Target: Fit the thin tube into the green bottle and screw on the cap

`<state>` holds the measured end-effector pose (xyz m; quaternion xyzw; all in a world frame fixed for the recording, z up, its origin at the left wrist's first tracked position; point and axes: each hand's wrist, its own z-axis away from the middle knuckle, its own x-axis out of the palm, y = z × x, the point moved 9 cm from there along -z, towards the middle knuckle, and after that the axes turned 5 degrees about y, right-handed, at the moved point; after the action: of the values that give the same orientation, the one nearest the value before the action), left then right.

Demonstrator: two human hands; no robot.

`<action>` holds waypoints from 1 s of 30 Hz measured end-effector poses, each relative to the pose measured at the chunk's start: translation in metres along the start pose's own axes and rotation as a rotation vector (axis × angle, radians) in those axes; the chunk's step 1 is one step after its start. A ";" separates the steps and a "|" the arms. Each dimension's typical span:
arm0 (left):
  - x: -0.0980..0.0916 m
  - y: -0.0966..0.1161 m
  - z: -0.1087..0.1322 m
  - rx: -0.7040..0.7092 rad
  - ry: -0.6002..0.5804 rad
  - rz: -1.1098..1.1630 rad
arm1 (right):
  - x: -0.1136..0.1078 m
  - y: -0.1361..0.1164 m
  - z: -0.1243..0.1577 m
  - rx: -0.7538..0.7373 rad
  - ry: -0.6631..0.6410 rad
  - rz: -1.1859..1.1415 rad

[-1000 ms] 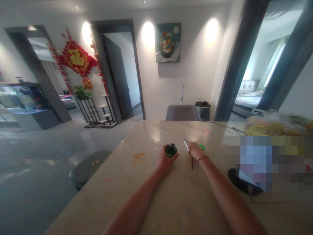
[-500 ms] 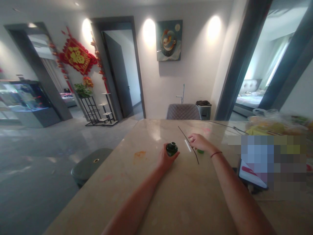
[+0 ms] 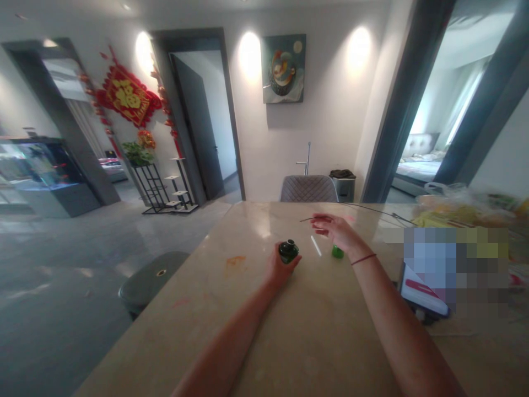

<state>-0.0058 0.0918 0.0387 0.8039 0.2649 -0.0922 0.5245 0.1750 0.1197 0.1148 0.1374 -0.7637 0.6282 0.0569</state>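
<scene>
My left hand (image 3: pixel 278 271) is wrapped round a small dark green glass bottle (image 3: pixel 288 252), which stands upright with its open neck showing. Ahead and to the right, my right hand (image 3: pixel 333 230) is raised above the table, fingers bent round a thin dark stick (image 3: pixel 305 220). Only the stick's left end juts out past the fingertips; the rest is hidden by the hand. Between the two hands a short white strip (image 3: pixel 316 246) lies on the table. Just below the right wrist sits a small bright green object (image 3: pixel 338 252), partly covered by that hand.
A pale stone table (image 3: pixel 248 342) spreads under both arms. On its right are a lit tablet (image 3: pixel 425 290), plastic bags (image 3: pixel 450 204) and a dark cable (image 3: pixel 372 209). A quilted chair (image 3: pixel 309 189) stands at the far edge, a green stool (image 3: pixel 151 278) at the left.
My right hand has lifted the thin dark stick off the table and turned it nearly level. The green object shows more now. My left hand still grips the bottle.
</scene>
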 end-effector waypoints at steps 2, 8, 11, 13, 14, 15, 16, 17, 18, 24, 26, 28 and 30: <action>0.004 -0.003 0.000 -0.023 -0.037 -0.017 | -0.009 -0.004 -0.002 -0.052 0.110 0.032; 0.021 -0.010 0.003 -0.064 -0.203 -0.061 | -0.036 -0.029 0.001 -0.248 0.428 0.166; 0.028 -0.013 0.004 -0.052 -0.261 -0.148 | -0.035 -0.045 0.006 -0.366 0.482 0.261; 0.031 -0.014 0.004 -0.014 -0.279 -0.208 | -0.028 -0.051 0.009 -0.427 0.485 0.306; 0.033 -0.014 0.004 0.005 -0.286 -0.229 | -0.024 -0.052 0.010 -0.449 0.484 0.326; 0.033 -0.014 0.004 0.022 -0.290 -0.241 | -0.019 -0.053 0.012 -0.465 0.481 0.347; 0.034 -0.014 0.004 0.035 -0.292 -0.247 | -0.013 -0.053 0.013 -0.481 0.475 0.372; 0.034 -0.014 0.004 0.044 -0.292 -0.246 | -0.008 -0.052 0.013 -0.496 0.461 0.402; 0.034 -0.014 0.003 0.052 -0.287 -0.243 | -0.002 -0.051 0.014 -0.512 0.441 0.437; 0.034 -0.009 0.002 0.088 -0.298 -0.225 | 0.023 -0.026 0.006 -0.498 0.253 0.785; 0.035 -0.006 0.002 0.109 -0.307 -0.225 | 0.032 -0.006 0.000 -0.440 0.109 0.944; 0.034 -0.003 0.001 0.133 -0.302 -0.230 | 0.038 0.014 -0.004 -0.386 -0.022 1.059; 0.032 0.001 0.000 0.155 -0.287 -0.245 | 0.039 0.028 -0.006 -0.338 -0.088 1.107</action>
<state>0.0214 0.1020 0.0254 0.7822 0.2756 -0.2891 0.4782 0.1293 0.1247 0.1001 -0.2673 -0.8131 0.4275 -0.2909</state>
